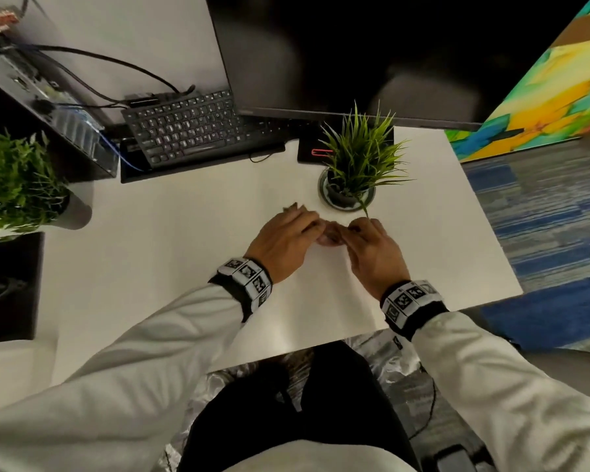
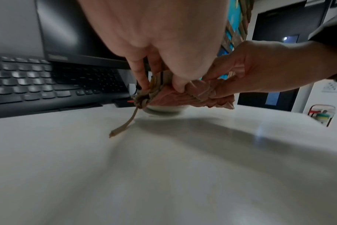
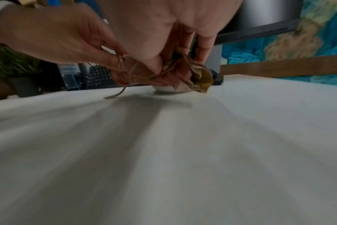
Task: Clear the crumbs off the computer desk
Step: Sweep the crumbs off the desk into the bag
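On the white desk (image 1: 171, 253) both hands meet over a crumpled pink and tan cloth (image 1: 328, 235). My left hand (image 1: 304, 226) pinches its left end. My right hand (image 1: 355, 233) pinches its right end. In the left wrist view the cloth (image 2: 183, 97) is bunched just above the desk (image 2: 164, 167), and a loose strip (image 2: 123, 126) trails from it onto the surface. The right wrist view shows my right hand (image 3: 179, 64) gripping the cloth (image 3: 173, 76) from above. No crumbs can be made out on the desk.
A small potted plant (image 1: 351, 185) on a saucer stands just beyond the hands. Behind it are a black monitor (image 1: 321, 46) and keyboard (image 1: 184, 131). A computer case (image 1: 48, 107) and a larger plant (image 1: 14, 185) are at the left. The desk's right edge (image 1: 491, 226) drops to blue carpet.
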